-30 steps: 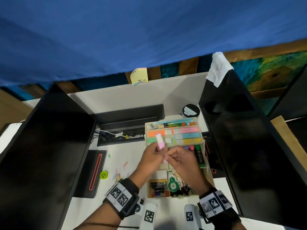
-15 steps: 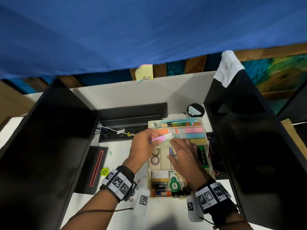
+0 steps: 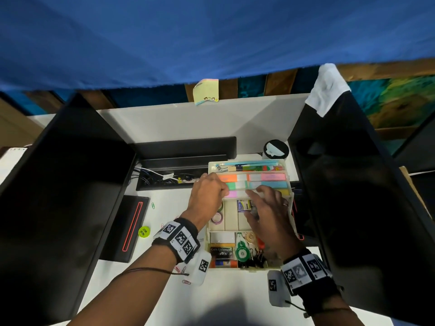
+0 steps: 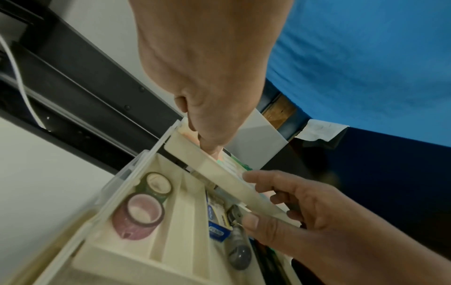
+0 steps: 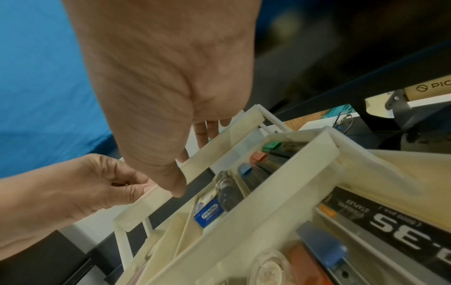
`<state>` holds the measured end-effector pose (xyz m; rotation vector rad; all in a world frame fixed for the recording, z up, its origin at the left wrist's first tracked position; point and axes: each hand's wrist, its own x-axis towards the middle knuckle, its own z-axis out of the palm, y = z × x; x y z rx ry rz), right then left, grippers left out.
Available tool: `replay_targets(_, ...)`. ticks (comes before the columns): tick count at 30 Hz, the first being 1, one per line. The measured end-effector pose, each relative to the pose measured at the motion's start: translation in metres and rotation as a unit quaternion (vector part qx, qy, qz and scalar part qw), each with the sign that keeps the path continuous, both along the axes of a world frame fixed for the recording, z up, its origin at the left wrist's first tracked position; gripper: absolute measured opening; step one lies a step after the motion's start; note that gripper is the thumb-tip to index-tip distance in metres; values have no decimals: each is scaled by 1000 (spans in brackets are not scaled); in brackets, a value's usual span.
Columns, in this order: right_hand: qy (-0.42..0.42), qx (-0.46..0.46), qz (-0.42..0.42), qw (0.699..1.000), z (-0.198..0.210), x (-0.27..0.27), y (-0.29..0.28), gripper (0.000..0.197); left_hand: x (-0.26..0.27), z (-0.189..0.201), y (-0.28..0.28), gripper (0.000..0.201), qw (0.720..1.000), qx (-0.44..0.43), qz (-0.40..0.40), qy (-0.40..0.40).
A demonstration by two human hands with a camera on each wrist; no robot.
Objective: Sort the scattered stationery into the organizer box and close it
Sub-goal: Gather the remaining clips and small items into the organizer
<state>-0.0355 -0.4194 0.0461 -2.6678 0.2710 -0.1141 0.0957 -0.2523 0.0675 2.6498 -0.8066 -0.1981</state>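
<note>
Two hands now sit over the raised upper tray (image 3: 255, 184) of the cream plastic organizer box (image 3: 290, 215); half a second earlier the left hand (image 3: 207, 196) held the pink sticky-flag pad (image 3: 231, 193) tilted above the tray, and now the pad lies flat in the tray's near row, below the orange and green pads. The left fingers (image 4: 209, 146) are bunched together, tips pressing down at the pad's left end just inside the tray's front wall. The right hand (image 3: 268, 212) has moved forward: its fingers (image 4: 263, 180) are curled loosely over that front wall with the thumb below it; whether they clamp it I cannot tell. Beneath lie two washi tape rolls (image 4: 141, 202) and a blue lead box (image 5: 208, 213) in the lower compartments. The box stands on a white desk (image 3: 164, 292) between two black monitors (image 3: 61, 189), with coloured paper clips (image 3: 182, 270) at its left and a blue cloth hanging above.
</note>
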Motion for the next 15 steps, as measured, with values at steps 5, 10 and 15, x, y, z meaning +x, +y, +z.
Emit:
replay_targets(5, 30, -35, -11, 999, 7, 8, 13, 64, -2, -2, 18, 18, 998, -66, 9, -4)
replay_targets(10, -9, 17, 19, 1000, 12, 9, 31, 52, 10, -10, 90, 33, 990, -72, 118, -2)
replay_targets(15, -12, 68, 147, 987, 13, 8, 82, 36, 8, -41, 180, 68, 976, 107, 163, 99)
